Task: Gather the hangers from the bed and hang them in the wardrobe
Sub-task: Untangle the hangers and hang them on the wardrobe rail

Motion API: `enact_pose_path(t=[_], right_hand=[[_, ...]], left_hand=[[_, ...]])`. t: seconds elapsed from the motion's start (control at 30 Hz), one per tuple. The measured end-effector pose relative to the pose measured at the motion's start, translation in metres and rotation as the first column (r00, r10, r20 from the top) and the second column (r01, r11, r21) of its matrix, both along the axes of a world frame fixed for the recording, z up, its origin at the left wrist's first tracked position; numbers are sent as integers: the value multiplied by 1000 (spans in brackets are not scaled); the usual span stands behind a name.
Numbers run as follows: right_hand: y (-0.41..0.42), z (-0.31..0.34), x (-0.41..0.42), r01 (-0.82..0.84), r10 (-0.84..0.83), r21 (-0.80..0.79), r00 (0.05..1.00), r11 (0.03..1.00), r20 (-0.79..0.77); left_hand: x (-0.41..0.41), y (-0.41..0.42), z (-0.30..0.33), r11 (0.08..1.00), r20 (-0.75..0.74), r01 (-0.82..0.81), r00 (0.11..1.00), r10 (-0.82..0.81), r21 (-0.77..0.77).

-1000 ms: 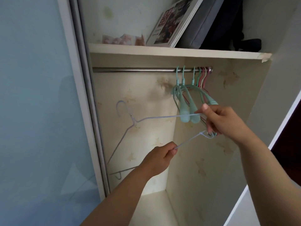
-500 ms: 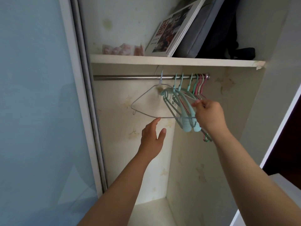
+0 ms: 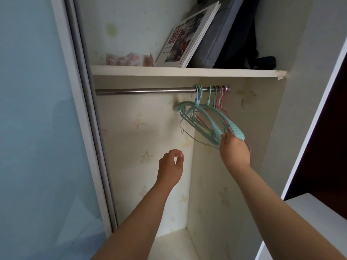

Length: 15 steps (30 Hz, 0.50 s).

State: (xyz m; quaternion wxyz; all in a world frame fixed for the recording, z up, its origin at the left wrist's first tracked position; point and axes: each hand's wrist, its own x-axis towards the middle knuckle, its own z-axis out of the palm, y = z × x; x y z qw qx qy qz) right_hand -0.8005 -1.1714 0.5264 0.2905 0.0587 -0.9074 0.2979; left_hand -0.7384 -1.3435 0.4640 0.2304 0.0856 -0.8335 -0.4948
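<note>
Inside the wardrobe a steel rail (image 3: pixel 146 90) carries a bunch of hangers at its right end: teal plastic ones (image 3: pixel 205 121), pink and white wire ones (image 3: pixel 221 99), and a thin pale wire hanger (image 3: pixel 185 131) at the left of the bunch. My right hand (image 3: pixel 233 150) is raised to the lower ends of the hangers and its fingers curl round them. My left hand (image 3: pixel 170 166) hovers lower and to the left, fingers loosely curled, holding nothing.
A shelf (image 3: pixel 185 71) above the rail holds a photo book (image 3: pixel 187 36), a grey bag (image 3: pixel 216 32), a dark bag (image 3: pixel 247 34) and pink packets (image 3: pixel 127 60). A blue sliding door (image 3: pixel 37 128) stands at the left. The wardrobe floor (image 3: pixel 172 244) lies below.
The pale wire hanger went from my two hands up onto the rail and slid right into the bunch. My left hand let go and dropped back; my right hand moved to the hangers' lower ends.
</note>
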Motion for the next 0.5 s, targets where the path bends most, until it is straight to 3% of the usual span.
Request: enact_pose_path(t=[0.17, 0.27, 0.4, 0.5], right_hand=[[17, 5, -13, 128, -120, -115, 990, 985, 74], [25, -3, -20, 117, -105, -172, 991, 978, 80], [37, -20, -17, -82, 140, -480, 986, 873, 87], [55, -38, -6, -198, 249, -546, 968, 814, 20]], left_hand=[[-3, 7, 1, 999, 20, 33, 999, -33, -27], [-6, 9, -7, 998, 23, 50, 999, -50, -29], [-6, 23, -23, 995, 58, 91, 994, -90, -29], [1, 41, -32, 990, 108, 138, 985, -135, -20]])
